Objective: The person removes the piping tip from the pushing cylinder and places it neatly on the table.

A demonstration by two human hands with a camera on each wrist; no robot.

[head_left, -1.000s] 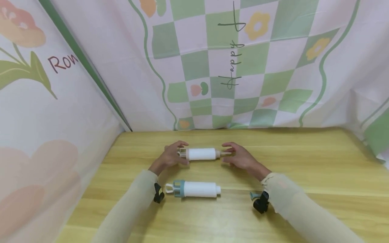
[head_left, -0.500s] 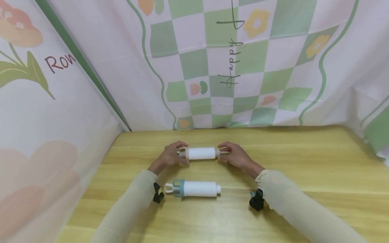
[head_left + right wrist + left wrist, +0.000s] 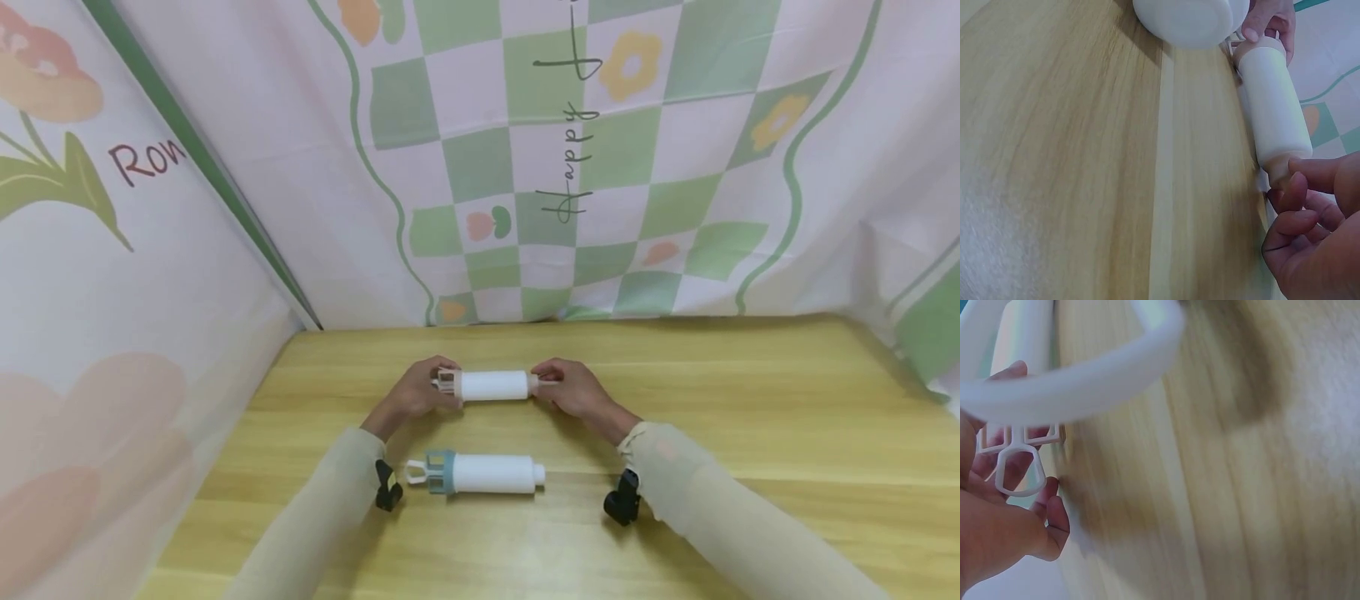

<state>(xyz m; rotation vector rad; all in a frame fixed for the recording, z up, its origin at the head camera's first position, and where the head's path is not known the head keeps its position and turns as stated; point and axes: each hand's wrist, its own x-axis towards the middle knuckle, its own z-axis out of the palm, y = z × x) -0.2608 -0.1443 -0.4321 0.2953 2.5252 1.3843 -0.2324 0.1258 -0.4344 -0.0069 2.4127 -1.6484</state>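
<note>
A white syringe-like tube (image 3: pixel 495 385) with beige ends lies crosswise near the back of the table. My left hand (image 3: pixel 420 388) grips its beige slotted collar (image 3: pixel 1266 45), the thumb on the near side and fingers beyond. In the left wrist view the loop handle (image 3: pixel 1021 492) projects out by my palm. At the other end, my right hand (image 3: pixel 576 388) pinches the beige nozzle (image 3: pixel 1280 167) between thumb and forefinger. Nearer to me lies a second white tube (image 3: pixel 495 473) with a teal collar (image 3: pixel 441 472) and a white loop handle, touched by neither hand.
Wood-grained tabletop (image 3: pixel 720 400) spreads around both tubes. A printed cloth (image 3: pixel 480 167) hangs along the back edge, and another cloth (image 3: pixel 90 300) stands at the left. Black wrist cameras (image 3: pixel 622 498) hang below the cuffs.
My right hand has moved left onto the beige nozzle and now pinches it. A small teal piece seen beside my right wrist is now hidden. The left hand has stayed at the collar.
</note>
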